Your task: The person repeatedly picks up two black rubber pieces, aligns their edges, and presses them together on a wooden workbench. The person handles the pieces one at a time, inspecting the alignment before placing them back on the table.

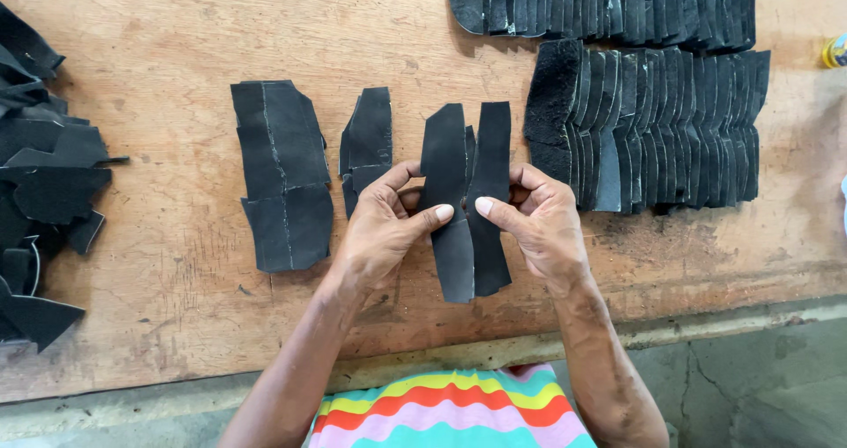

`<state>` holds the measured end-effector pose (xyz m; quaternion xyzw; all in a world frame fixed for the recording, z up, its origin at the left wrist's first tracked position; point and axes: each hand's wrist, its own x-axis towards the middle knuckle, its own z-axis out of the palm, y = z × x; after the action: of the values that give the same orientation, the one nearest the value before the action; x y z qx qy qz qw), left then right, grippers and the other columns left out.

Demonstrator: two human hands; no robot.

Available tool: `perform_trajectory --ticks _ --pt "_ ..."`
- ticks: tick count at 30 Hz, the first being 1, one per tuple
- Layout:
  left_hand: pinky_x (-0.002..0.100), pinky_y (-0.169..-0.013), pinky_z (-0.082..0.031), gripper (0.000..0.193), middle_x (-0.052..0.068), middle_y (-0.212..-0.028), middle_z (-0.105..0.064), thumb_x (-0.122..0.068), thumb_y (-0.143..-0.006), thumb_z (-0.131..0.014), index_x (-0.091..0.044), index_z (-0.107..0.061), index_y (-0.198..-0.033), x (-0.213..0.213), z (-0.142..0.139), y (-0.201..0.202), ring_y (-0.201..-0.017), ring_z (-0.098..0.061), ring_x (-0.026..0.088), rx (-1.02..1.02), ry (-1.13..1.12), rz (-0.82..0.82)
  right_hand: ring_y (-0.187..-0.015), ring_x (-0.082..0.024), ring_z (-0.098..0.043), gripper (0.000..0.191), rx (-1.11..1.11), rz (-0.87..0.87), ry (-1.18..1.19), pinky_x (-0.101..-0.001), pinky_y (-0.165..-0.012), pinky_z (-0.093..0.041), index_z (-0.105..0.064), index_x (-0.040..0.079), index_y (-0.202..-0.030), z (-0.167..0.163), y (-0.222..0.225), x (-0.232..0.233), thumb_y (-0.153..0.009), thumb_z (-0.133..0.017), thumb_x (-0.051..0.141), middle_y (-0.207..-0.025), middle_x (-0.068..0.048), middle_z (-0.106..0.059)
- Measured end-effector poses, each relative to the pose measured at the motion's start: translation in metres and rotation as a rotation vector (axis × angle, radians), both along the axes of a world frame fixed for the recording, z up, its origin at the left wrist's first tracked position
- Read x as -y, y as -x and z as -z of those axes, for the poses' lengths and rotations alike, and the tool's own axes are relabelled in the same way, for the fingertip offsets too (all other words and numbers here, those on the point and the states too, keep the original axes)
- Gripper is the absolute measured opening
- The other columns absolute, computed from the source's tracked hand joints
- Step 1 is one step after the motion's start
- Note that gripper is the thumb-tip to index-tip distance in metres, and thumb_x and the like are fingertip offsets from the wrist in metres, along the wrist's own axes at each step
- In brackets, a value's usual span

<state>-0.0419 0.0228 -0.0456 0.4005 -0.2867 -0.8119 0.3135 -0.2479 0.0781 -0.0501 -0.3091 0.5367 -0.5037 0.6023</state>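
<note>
Step in hand: two black leather pieces (466,197) held edge to edge, seemingly being matched into a pair.
Left hand (381,227): pinched shut on the left piece, thumb on top.
Right hand (540,223): pinched shut on the right piece.
Location: above the desk (176,78) near its front edge.
Next move calls for: judged, edges aligned along their length.
Count, left of the held pieces: one small stack (367,144), one larger stack (282,175), one loose heap (44,175).
Count, right: two fanned rows (653,130), too many to count.

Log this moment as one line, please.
left hand: pinching black leather pieces | right hand: pinching same | table: fanned rows, loose stacks
</note>
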Motion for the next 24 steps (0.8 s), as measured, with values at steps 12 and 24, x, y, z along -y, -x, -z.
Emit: perform_trajectory --ticks 12,24 --pt "0.025 -0.083 -0.064 0.049 0.011 -0.113 -0.074 0.006 -0.084 -0.075 -0.003 -0.062 -0.129 0.0025 0.001 0.0018 -0.098 -0.07 0.012 0.029 0.013 0.005 -0.092 -0.013 -0.072 0.031 -0.021 -0.024 0.004 -0.0282 -0.086 -0.063 -0.067 -0.006 -0.119 -0.0042 -0.0011 0.003 -0.089 -0.075 -0.004 -0.105 -0.013 -0.075" --pt "0.027 -0.083 -0.065 0.048 0.01 -0.11 -0.074 0.005 -0.083 -0.076 -0.003 -0.062 -0.128 0.0021 0.0007 0.0026 -0.096 -0.07 0.012 0.071 0.007 0.01 -0.09 -0.013 -0.072 0.033 -0.056 -0.032 -0.008 -0.0278 -0.083 -0.065 -0.067 -0.005 -0.118 -0.0022 0.0 0.0027 -0.088 -0.077 -0.001 -0.103 -0.013 -0.075"
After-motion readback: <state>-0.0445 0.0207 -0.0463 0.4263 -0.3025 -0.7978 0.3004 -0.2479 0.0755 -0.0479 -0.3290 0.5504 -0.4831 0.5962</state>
